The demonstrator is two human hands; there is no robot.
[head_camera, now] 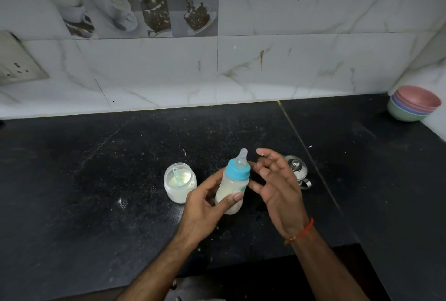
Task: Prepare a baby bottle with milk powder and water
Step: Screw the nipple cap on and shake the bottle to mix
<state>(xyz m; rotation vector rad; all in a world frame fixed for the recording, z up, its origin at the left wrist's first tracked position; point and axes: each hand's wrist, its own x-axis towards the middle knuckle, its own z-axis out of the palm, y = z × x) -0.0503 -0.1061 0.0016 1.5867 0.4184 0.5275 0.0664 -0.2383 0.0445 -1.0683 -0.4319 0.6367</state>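
We are grasping the baby bottle (232, 188) in our left hand (205, 206); our right hand (277, 185) is hovering released beside it.

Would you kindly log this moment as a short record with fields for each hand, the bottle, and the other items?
left hand: grips the clear baby bottle with blue collar
right hand: open beside the collar, fingers spread
bottle: tilted, teat on, milky liquid inside
clear powder jar: open, scoop inside, left of the bottle
steel lidded pot: behind the right hand
stacked pastel bowls: far right corner
surface: black stone counter
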